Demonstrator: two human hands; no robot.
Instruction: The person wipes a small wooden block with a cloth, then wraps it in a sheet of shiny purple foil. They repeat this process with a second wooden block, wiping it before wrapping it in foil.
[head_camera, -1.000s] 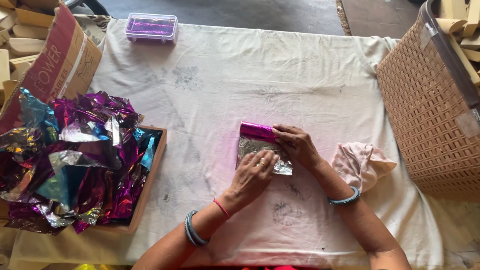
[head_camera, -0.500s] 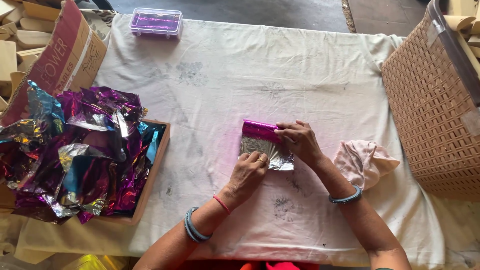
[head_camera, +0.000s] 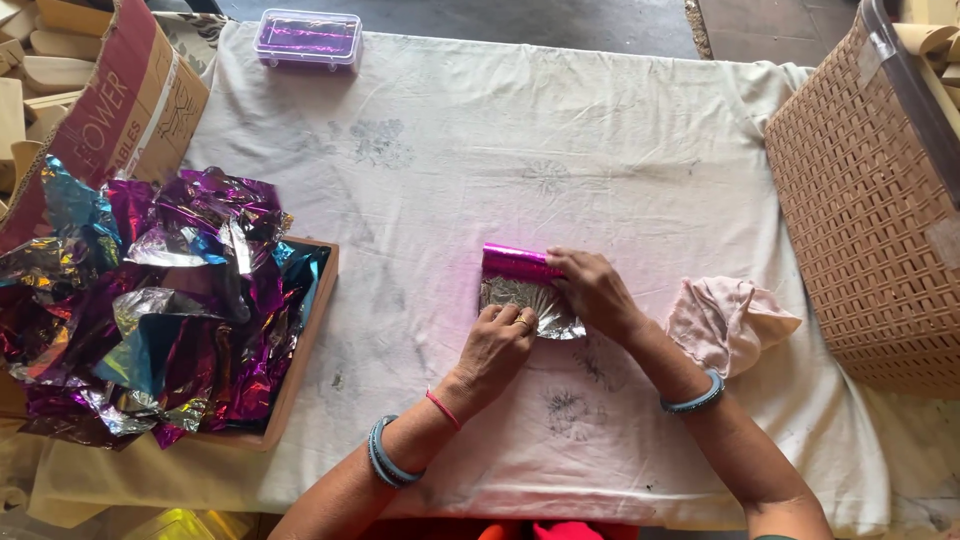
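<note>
A small block half wrapped in shiny foil (head_camera: 515, 275) lies on the white cloth (head_camera: 560, 150) near the middle of the table. Its far edge is magenta; the near part shows the foil's silver side. My left hand (head_camera: 495, 350) presses on the silver foil at the near edge, fingers curled down. My right hand (head_camera: 595, 290) covers the right end of the block and pins the foil there. Both wrists wear blue bangles.
A wooden tray (head_camera: 300, 340) heaped with crumpled purple and blue foil sheets (head_camera: 150, 310) sits at left. A cardboard box (head_camera: 120, 100) stands behind it. A clear plastic case (head_camera: 307, 38) lies at the far edge. A woven basket (head_camera: 870, 220) is at right, a pink rag (head_camera: 725, 320) beside it.
Both hands stay on the foil-wrapped block with only small finger shifts. The camera view has moved slightly.
</note>
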